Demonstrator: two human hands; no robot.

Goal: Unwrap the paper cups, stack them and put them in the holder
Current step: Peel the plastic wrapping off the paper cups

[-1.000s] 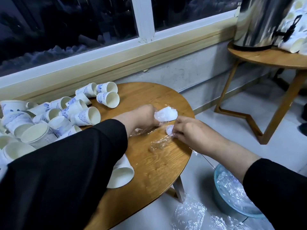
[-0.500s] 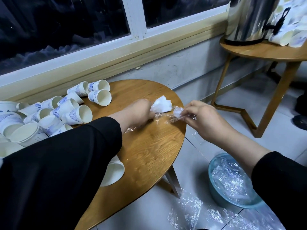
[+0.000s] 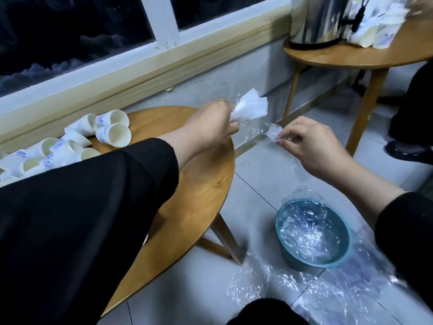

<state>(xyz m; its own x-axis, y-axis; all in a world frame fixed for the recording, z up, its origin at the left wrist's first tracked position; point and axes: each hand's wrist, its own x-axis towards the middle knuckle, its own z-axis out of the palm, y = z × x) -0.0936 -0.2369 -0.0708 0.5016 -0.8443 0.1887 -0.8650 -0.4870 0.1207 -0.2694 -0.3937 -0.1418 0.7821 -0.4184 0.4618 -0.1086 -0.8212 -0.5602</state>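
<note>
Fingertips of the right hand (image 3: 311, 146) pinched the clear wrap (image 3: 273, 133), which stretched leftward to the crumpled paper cup (image 3: 250, 106) gripped in the left hand's (image 3: 210, 124) closed fingers (cup end pointing up and right). Both were held past the table's (image 3: 199, 184) edge, over open floor; the blue basin (image 3: 311, 261) lay below the right forearm.
</note>
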